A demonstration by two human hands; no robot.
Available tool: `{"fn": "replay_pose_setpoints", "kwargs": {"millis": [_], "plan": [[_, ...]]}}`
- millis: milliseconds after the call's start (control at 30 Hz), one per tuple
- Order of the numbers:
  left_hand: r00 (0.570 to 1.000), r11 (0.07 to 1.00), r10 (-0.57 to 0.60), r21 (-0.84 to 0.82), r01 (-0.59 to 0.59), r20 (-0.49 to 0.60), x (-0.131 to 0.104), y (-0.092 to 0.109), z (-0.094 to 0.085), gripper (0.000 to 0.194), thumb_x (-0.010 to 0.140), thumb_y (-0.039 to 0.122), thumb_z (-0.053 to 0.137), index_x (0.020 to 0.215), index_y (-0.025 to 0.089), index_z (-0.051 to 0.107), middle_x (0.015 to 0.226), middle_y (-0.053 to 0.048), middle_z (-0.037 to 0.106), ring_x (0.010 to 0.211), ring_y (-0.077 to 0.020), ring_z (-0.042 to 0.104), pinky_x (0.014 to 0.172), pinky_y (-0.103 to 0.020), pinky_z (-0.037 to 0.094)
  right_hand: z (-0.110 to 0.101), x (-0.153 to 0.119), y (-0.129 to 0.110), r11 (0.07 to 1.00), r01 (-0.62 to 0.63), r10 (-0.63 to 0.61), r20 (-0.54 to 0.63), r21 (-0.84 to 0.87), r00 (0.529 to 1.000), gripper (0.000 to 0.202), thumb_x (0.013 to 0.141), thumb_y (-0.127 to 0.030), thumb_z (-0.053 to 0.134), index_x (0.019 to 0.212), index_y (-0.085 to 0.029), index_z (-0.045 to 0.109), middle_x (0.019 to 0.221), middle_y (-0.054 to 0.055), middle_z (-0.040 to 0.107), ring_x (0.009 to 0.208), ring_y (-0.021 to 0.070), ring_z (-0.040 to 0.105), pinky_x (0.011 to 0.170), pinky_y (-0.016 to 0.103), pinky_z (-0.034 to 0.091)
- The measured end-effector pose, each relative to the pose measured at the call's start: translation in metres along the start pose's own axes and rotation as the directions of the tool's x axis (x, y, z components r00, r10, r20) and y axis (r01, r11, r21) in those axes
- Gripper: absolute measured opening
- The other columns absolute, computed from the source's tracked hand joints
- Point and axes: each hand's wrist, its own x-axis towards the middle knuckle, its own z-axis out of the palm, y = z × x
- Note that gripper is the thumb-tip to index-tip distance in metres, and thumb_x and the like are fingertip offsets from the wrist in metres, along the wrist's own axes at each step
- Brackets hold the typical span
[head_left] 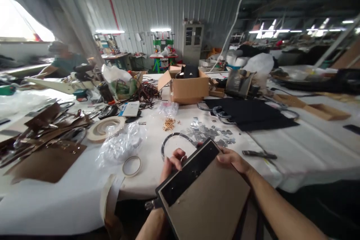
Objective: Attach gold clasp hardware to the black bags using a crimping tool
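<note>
A flat bag panel, tan on its face with a black strip along the upper edge, is tilted in front of me. My right hand grips its upper right corner, thumb on the face. Beyond the upper left edge, my left hand has its fingers curled together; whatever they pinch is too small or hidden to make out. Small metal bits show on the black strip. A dark curved handle arches just beyond the panel; I cannot tell whether it is attached. Small gold fasteners and silver metal plates lie farther back.
Brown bag pieces are piled at left, near tape rolls and clear plastic bags. A cardboard box stands behind. Black panels with handles and a dark tool lie at right. A person sits far left.
</note>
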Motion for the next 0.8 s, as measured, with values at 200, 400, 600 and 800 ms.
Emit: {"fn": "replay_pose_setpoints", "kwargs": {"millis": [200, 400, 600, 800], "plan": [[0.895, 0.870, -0.410, -0.220, 0.441, 0.175, -0.035, 0.015, -0.061, 0.090, 0.085, 0.092, 0.033, 0.130, 0.021, 0.067, 0.122, -0.017, 0.072, 0.117, -0.0359, 0.069, 0.092, -0.049, 0.059, 0.008, 0.006, 0.000, 0.984, 0.043, -0.038, 0.033, -0.175, 0.999, 0.079, 0.071, -0.044, 0.086, 0.145, -0.034, 0.061, 0.124, 0.008, 0.077, 0.101, 0.0325, 0.076, 0.083, 0.045, 0.062], [0.930, 0.930, -0.367, 0.030, 0.366, 0.021, -0.046, 0.019, -0.084, 0.058, 0.078, 0.048, 0.081, 0.128, 0.023, 0.065, 0.122, -0.011, 0.074, 0.112, -0.0331, 0.070, 0.082, -0.039, 0.061, 0.000, 0.049, 0.046, 0.941, 0.140, -0.173, -0.082, -0.308, 0.982, 0.076, 0.075, -0.055, 0.085, 0.142, -0.027, 0.065, 0.126, 0.008, 0.076, 0.109, 0.0314, 0.074, 0.094, 0.045, 0.062], [0.955, 0.797, -0.119, 0.547, 0.256, -0.273, -0.058, -0.015, -0.098, 0.062, 0.085, 0.033, 0.072, 0.143, 0.023, 0.052, 0.133, -0.012, 0.069, 0.114, -0.0297, 0.069, 0.100, -0.044, 0.056, 0.016, 0.077, 0.093, 0.847, 0.080, -0.187, -0.153, -0.526, 0.970, 0.089, 0.072, -0.062, 0.084, 0.143, -0.012, 0.063, 0.098, 0.012, 0.082, 0.089, 0.0300, 0.078, 0.082, 0.040, 0.064], [0.983, 0.250, 0.151, 0.966, 0.065, -0.105, -0.058, -0.007, -0.074, 0.051, 0.087, 0.011, 0.067, 0.136, 0.025, 0.059, 0.168, -0.012, 0.036, 0.150, -0.0373, 0.036, 0.121, -0.055, 0.035, 0.022, 0.082, 0.102, 0.751, 0.077, -0.231, -0.151, -0.656, 0.961, 0.090, 0.073, -0.067, 0.079, 0.140, -0.008, 0.066, 0.079, 0.011, 0.080, 0.073, 0.0266, 0.075, 0.068, 0.034, 0.060]]}}
